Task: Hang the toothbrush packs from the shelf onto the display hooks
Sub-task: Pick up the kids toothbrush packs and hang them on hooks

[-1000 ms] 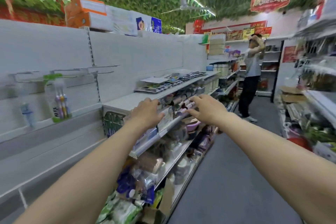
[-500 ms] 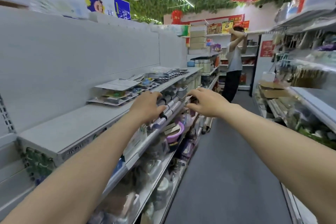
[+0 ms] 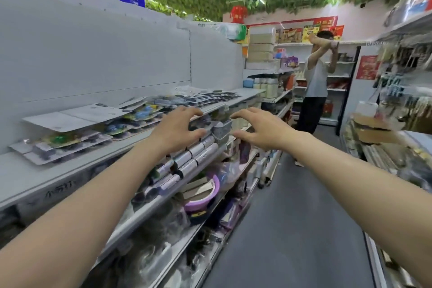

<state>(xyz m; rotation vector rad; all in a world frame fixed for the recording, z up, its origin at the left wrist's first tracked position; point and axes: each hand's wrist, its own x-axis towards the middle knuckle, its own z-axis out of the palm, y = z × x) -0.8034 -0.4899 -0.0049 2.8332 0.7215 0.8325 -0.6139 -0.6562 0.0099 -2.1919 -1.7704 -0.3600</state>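
Observation:
Toothbrush packs [image 3: 77,133] lie flat in overlapping rows along the white top shelf [image 3: 58,177] on my left, reaching back to darker packs [image 3: 210,97] further along. My left hand [image 3: 177,131] hovers at the shelf's front edge, fingers spread and loosely bent, holding nothing. My right hand [image 3: 259,128] floats beside it over the aisle side, fingers spread, empty too. The display hooks are out of view.
Below the top shelf run lower shelves with rolled silver items [image 3: 194,159], a small grey basket [image 3: 221,131] and a purple bowl [image 3: 203,196]. A person [image 3: 315,82] stands at the aisle's far end. Stocked shelves [image 3: 397,124] line the right side; grey floor [image 3: 292,229] lies between.
The view has swung right, so the hooks with a hung pack left the frame. Both hands rose and moved forward along the shelf, fingers spreading open.

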